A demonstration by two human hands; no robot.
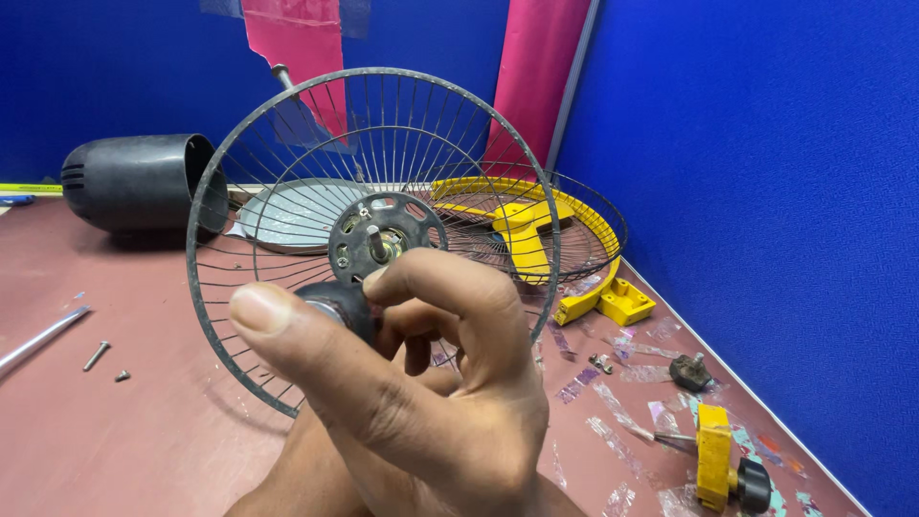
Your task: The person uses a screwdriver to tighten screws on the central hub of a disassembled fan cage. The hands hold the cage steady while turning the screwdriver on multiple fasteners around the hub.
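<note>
In the head view, a wire fan guard [287, 172], the rear half of a cage with thin dark radial spokes and a heavy outer ring, stood upright and held above the reddish desk [144, 431], near its middle. At its hub sat a round motor plate [383, 239] with a short metal shaft [376, 243] poking toward the camera. One hand [421, 402] rose from the near edge of the desk; which hand it was could not be told. Its thumb and fingers were closed together around a small dark knob-like part [340, 304] just below the shaft. No second hand showed.

The guard looked light but springy: the thin spokes would likely bend under a squeeze, and the dusty wire might be slippery. The stiff outer ring or the solid hub seemed the safer places to grip. The motor plate probably made the centre heavier, so a hold at the rim alone might let it tip.

Behind it, toward the far edge, lay a black motor housing [134, 182], a grey fan blade [292, 215], and a second guard [584, 230] holding a yellow bracket piece [522, 239]. A yellow base part [613, 302] rested near the right edge. Along that edge also lay a small dark fitting [689, 373] and a yellow block with a black knob [723, 469]. Loose screws [96, 356] and a metal rod [38, 340] lay toward the left edge.
</note>
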